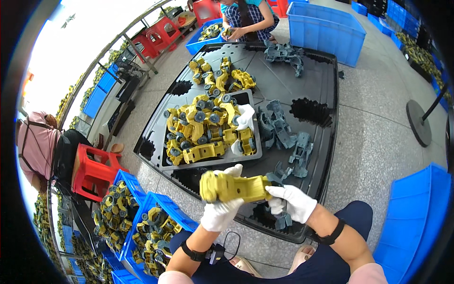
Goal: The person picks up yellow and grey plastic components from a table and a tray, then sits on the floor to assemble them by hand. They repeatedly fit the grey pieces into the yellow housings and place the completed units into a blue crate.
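Observation:
A yellow toy truck [241, 188], smeared by motion at its left end, is held over the near edge of the black table. My left hand [221, 214], in a white glove, grips its cab end from below and behind. The gloved fingers of my right hand [294, 201] are closed at the truck's other end; whether they also pinch a small part there is hidden. Just beyond that hand lie grey-blue toy truck parts [301, 154]. Past the held truck, a grey tray [213, 162] is heaped with yellow toy trucks with dark wheels.
More yellow trucks [242, 79] and grey parts [284, 54] lie on the black table [316, 85]. Blue crates [177, 210] filled with toys stand at my left, a blue bin [411, 222] at my right. Across the table, a person [250, 21] handles a toy. Red stools [94, 173] stand left.

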Tool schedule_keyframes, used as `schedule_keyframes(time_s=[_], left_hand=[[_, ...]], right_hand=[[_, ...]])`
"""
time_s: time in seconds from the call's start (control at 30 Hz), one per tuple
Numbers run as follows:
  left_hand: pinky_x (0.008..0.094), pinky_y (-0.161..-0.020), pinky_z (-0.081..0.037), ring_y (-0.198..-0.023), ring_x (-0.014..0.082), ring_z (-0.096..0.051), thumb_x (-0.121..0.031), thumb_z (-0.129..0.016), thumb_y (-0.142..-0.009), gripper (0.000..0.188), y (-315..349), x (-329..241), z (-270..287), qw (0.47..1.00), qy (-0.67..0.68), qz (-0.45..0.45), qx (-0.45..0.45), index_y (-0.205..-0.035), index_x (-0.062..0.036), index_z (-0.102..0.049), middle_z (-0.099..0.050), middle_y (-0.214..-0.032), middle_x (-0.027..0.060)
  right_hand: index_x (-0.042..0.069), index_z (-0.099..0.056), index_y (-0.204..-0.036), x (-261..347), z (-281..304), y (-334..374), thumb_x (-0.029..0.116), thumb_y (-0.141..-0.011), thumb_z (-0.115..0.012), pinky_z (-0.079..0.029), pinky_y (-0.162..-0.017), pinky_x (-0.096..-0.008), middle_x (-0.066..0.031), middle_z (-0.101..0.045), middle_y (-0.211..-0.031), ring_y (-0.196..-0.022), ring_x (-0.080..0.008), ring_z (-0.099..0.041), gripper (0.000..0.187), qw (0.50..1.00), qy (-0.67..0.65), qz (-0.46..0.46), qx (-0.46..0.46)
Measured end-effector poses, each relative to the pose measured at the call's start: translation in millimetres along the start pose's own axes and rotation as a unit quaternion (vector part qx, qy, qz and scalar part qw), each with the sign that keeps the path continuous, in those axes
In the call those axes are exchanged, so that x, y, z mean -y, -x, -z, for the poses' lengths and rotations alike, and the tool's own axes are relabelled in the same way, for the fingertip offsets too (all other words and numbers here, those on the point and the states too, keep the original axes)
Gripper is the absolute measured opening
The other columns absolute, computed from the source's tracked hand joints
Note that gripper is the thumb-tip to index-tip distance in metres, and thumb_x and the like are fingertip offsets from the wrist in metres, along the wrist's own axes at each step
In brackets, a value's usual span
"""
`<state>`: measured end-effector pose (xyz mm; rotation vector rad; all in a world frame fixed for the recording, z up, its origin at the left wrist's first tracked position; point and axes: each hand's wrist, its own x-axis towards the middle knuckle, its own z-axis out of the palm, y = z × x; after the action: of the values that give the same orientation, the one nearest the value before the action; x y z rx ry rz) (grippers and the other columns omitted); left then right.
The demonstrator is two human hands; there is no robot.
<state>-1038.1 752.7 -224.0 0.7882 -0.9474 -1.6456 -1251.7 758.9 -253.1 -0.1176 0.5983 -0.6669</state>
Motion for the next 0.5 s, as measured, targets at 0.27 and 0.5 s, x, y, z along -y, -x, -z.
schedule_keyframes(time_s=[0.27, 0.5], left_hand=[[0.0528, -0.113, -0.027, -0.146, 0.0358, -0.019, -0.010, -0.074, -0.079, 0.033, 9.2, 0.8, 4.8, 0.974, -0.096, -0.021, 0.206, -0.109, -0.0147, -0.064, -0.030, -0.151, 0.0118], [0.0375, -0.095, -0.049, -0.116, 0.0221, -0.056, -0.021, -0.076, -0.080, 0.078, 16.2, 4.4, -10.4, 0.910, 0.038, 0.393, 0.127, -0.145, -0.0080, -0.035, -0.053, -0.135, 0.0127]], right_hand=[[0.005, -0.059, -0.120, 24.6, 3.0, 12.7, 0.019, -0.086, -0.070, -0.038, -0.054, -0.0195, 0.0014, -0.060, -0.089, -0.065, -0.0043, -0.050, 0.038, 0.972, 0.177, 0.145, 0.050], [0.007, -0.056, -0.128, 26.4, -11.0, 14.9, 0.012, -0.081, -0.077, -0.042, -0.058, -0.0200, 0.0017, -0.062, -0.098, -0.071, -0.0026, -0.050, 0.052, 0.932, 0.341, 0.115, 0.041]])
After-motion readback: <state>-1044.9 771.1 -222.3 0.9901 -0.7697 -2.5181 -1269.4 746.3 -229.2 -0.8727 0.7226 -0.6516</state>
